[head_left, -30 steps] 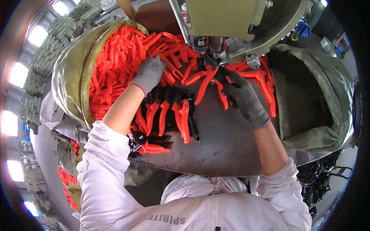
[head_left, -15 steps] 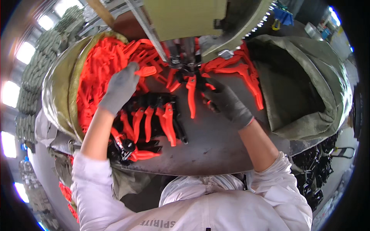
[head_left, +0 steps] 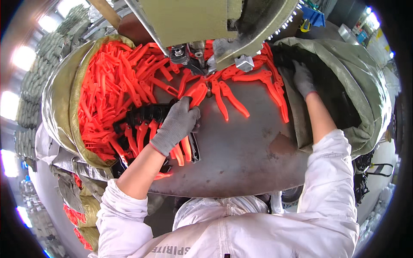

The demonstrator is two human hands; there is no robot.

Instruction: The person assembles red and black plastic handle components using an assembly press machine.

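My left hand (head_left: 178, 122), in a grey knitted glove, is closed on a red plastic handle (head_left: 198, 93) just below the head of a machine (head_left: 193, 26). Beneath and beside this hand lie several pruning shears (head_left: 142, 133) with red handles and black parts, partly covered by my wrist. My right hand (head_left: 303, 79), gloved likewise, reaches into the mouth of a green woven sack (head_left: 307, 46) on the right. Its fingers look stretched out, with nothing visible in them. Two red handles (head_left: 228, 101) lie spread on the metal table below the machine head.
A large sack (head_left: 60, 103) on the left is full of red handles (head_left: 112, 81). More red handles (head_left: 269, 81) lie by the right sack. The metal table (head_left: 241, 159) has a curved front edge near my body. Stacked sacks (head_left: 36, 81) line the left wall.
My left hand has carried the red handle right, from the pile toward the machine. My right hand has left the shears at the machine and moved right into the green sack.
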